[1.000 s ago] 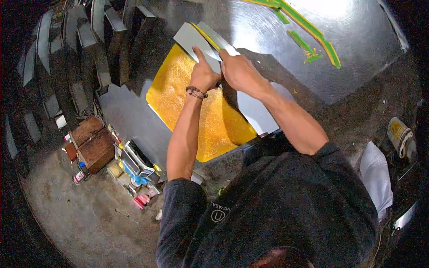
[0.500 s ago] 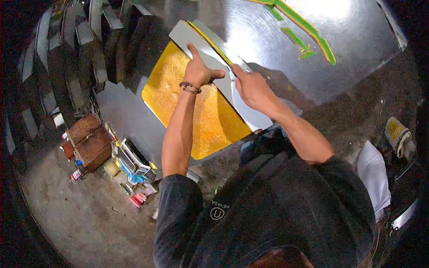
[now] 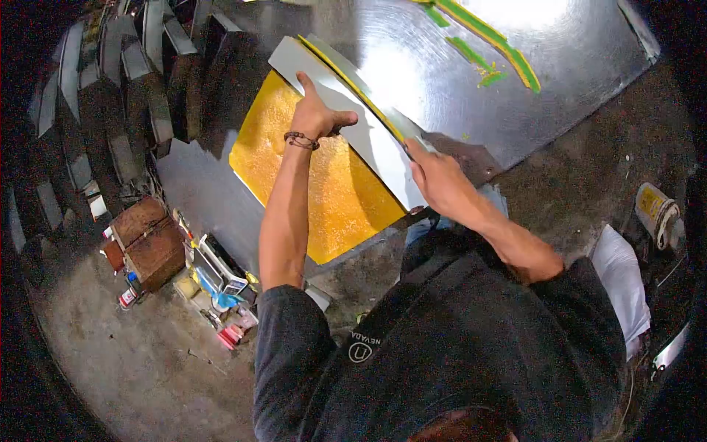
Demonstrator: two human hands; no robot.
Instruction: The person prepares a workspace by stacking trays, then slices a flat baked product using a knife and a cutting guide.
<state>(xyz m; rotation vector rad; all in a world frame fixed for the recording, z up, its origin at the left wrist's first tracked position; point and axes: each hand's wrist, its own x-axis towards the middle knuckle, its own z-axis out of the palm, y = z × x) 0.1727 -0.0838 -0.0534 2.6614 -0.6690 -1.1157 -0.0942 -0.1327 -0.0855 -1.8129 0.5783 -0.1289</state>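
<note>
A worker stands over a polished steel worktop (image 3: 471,96) that throws back the overhead light, in a dim workshop with a rough concrete floor (image 3: 125,361). Off-cut strips of green and yellow material (image 3: 508,55) lie across the far part of the worktop. A yellow sheet (image 3: 324,191) lies flat on the near side, one corner reaching the table's edge. A long grey straightedge (image 3: 368,136) lies diagonally across the sheet's right margin.

The left hand (image 3: 313,114) presses down on the upper part of the straightedge, fingers spread and thumb out to the side, with a beaded band at the wrist. The right hand (image 3: 440,183) is curled closed low on the straightedge's outer edge around a thin dark tool (image 3: 407,149). It may be a blade, but the fist hides most of it.

To the left of the table, rows of grey metal bars (image 3: 140,81) stand in shadow. Below them on the floor sit a brown wooden box (image 3: 151,243) and a clutter of small bottles and packets (image 3: 221,291). At the right edge, a yellow-labelled tin (image 3: 658,214) and a white cloth (image 3: 622,287) lie near each other. The worker's own dark shirt fills the foreground and blocks the table's near edge.
</note>
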